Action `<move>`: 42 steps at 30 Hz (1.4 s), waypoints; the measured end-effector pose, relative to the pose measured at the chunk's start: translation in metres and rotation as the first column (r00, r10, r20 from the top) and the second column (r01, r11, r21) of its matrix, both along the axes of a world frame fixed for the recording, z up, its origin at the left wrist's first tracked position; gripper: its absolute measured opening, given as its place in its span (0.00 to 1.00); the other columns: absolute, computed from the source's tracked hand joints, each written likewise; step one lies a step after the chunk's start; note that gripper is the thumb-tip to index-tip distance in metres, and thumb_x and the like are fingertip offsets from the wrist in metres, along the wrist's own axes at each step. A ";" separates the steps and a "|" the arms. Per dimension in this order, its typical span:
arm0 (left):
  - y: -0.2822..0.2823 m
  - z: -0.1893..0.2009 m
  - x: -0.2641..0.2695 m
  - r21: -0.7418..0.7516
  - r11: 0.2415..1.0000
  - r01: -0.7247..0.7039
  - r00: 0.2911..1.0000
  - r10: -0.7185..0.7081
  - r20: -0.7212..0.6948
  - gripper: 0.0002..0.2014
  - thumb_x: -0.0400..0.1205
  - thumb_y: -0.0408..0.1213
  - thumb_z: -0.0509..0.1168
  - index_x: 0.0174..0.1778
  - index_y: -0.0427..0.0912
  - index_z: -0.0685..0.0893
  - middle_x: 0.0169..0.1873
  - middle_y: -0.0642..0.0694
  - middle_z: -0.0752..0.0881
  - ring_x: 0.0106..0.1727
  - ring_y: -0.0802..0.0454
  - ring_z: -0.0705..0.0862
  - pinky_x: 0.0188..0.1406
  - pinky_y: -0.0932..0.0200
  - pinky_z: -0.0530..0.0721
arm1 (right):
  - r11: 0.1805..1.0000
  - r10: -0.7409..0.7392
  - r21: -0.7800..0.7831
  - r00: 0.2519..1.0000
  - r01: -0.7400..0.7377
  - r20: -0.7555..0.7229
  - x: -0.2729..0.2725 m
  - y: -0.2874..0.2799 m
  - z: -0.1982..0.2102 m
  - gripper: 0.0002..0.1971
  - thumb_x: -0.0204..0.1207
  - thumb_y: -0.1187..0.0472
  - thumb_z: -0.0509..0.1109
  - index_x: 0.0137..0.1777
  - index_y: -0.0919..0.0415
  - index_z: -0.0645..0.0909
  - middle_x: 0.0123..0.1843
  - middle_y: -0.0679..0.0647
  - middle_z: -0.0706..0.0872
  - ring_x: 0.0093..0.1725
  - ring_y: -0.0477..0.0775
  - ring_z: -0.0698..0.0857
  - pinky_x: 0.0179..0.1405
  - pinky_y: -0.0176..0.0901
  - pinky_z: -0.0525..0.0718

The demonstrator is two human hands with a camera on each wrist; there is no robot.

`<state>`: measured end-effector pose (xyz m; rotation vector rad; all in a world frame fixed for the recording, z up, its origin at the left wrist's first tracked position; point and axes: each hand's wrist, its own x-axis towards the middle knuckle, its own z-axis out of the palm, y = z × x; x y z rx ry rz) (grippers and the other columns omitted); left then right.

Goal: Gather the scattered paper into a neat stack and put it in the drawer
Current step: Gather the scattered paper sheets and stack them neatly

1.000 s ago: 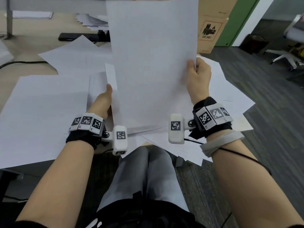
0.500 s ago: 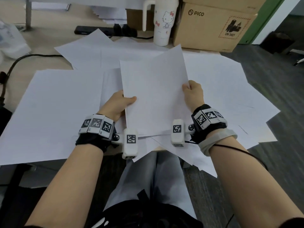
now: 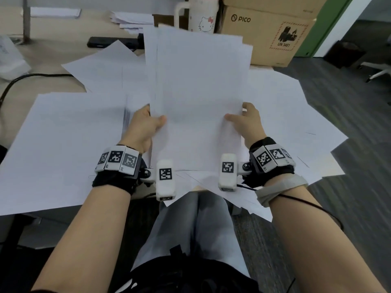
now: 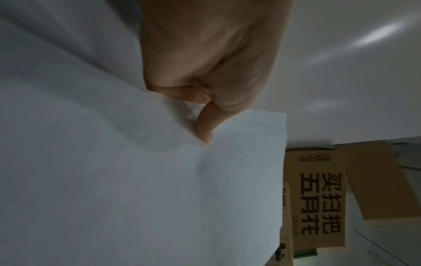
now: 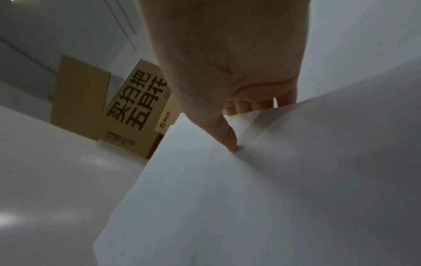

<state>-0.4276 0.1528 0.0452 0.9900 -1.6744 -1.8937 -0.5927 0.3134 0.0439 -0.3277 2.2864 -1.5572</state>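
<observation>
Both hands hold a bundle of white paper sheets [image 3: 198,85] upright over the desk, its bottom edge down near the desk's front. My left hand [image 3: 146,123] grips the left edge, thumb on the front face, as the left wrist view confirms with the thumb [image 4: 203,127] pressed on the paper [image 4: 159,189]. My right hand [image 3: 245,119] grips the right edge the same way, thumb [image 5: 229,136] on the sheets [image 5: 273,198]. The sheets' top edges are uneven. More loose sheets [image 3: 63,144] lie scattered across the desk below. No drawer is in view.
At the back of the desk stand a PICO cardboard box [image 3: 266,37], a white Hello Kitty mug [image 3: 203,15] and a black device [image 3: 110,42]. A black cable [image 3: 25,78] runs at the left. Another paper pile [image 3: 133,20] lies far back. Grey floor and an office chair [image 3: 376,70] are to the right.
The bundle was lowered and tilted half a second ago, with the left hand regripping; now it is stood up straight again with both thumbs on its front.
</observation>
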 end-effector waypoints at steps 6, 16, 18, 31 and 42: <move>0.010 0.039 0.003 -0.150 0.989 0.000 0.975 -0.033 -0.218 0.17 0.80 0.18 0.61 0.47 0.48 0.82 0.35 0.59 0.90 0.42 0.60 0.88 0.47 0.61 0.86 | 0.934 -0.119 -0.351 0.986 0.072 -0.113 0.017 0.012 0.041 0.14 0.71 0.72 0.69 0.48 0.54 0.73 0.52 0.57 0.84 0.48 0.53 0.85 0.51 0.45 0.84; 0.039 0.041 0.006 -0.113 0.993 -0.018 0.965 -0.013 -0.262 0.08 0.79 0.32 0.71 0.52 0.46 0.84 0.46 0.53 0.90 0.52 0.55 0.88 0.60 0.57 0.84 | 0.873 0.062 -0.481 0.996 -0.082 -0.057 0.049 0.027 0.046 0.18 0.73 0.66 0.70 0.62 0.60 0.72 0.62 0.57 0.84 0.61 0.55 0.84 0.65 0.50 0.81; 0.043 0.042 0.005 -0.088 0.996 0.010 0.970 -0.031 -0.241 0.06 0.78 0.33 0.72 0.47 0.48 0.84 0.39 0.59 0.90 0.45 0.62 0.88 0.54 0.63 0.84 | 0.875 0.123 -0.465 0.991 -0.133 -0.051 0.051 0.029 0.047 0.22 0.71 0.63 0.71 0.64 0.60 0.73 0.64 0.58 0.84 0.64 0.57 0.83 0.66 0.51 0.81; 0.042 0.040 -0.001 -0.083 0.968 -0.239 0.953 0.217 -0.212 0.09 0.80 0.34 0.70 0.37 0.48 0.79 0.34 0.55 0.84 0.33 0.64 0.83 0.40 0.67 0.82 | 0.968 -0.222 -0.127 0.975 0.216 -0.033 0.016 0.086 0.008 0.22 0.77 0.71 0.61 0.71 0.64 0.74 0.69 0.59 0.79 0.69 0.57 0.78 0.65 0.46 0.76; 0.048 0.016 -0.009 0.026 0.954 -0.299 0.954 0.300 -0.022 0.10 0.81 0.34 0.68 0.36 0.46 0.76 0.34 0.53 0.80 0.38 0.54 0.80 0.41 0.61 0.79 | 0.948 -0.306 -0.048 0.943 0.314 0.133 0.010 0.103 -0.009 0.26 0.77 0.71 0.64 0.77 0.66 0.67 0.75 0.59 0.70 0.46 0.52 0.80 0.53 0.50 0.81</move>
